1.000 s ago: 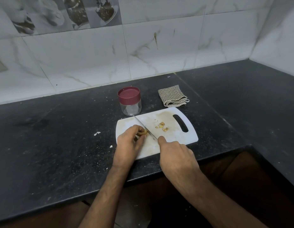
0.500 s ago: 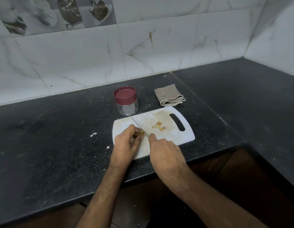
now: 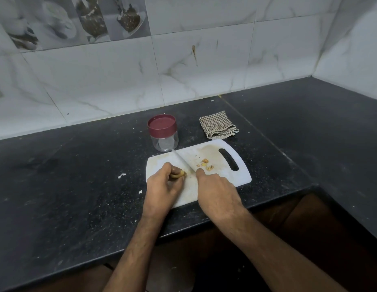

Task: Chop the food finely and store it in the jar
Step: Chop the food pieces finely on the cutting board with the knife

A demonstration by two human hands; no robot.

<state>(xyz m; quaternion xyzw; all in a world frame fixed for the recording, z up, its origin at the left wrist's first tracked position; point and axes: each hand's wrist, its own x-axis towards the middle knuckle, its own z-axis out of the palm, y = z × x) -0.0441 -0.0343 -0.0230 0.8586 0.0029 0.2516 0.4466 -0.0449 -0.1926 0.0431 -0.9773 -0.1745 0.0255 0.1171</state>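
A dark speckled stone counter (image 3: 57, 186) fills the view and turns a corner at 2 o'clock. White marble-look wall tiles (image 3: 204, 66) rise behind, with printed picture tiles (image 3: 78, 20) at 11 o'clock.

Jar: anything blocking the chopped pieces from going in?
Yes. The jar stands behind the cutting board with its maroon lid on, so the mouth is closed. The chopped pieces lie on the board; between them and the jar, only the knife blade.
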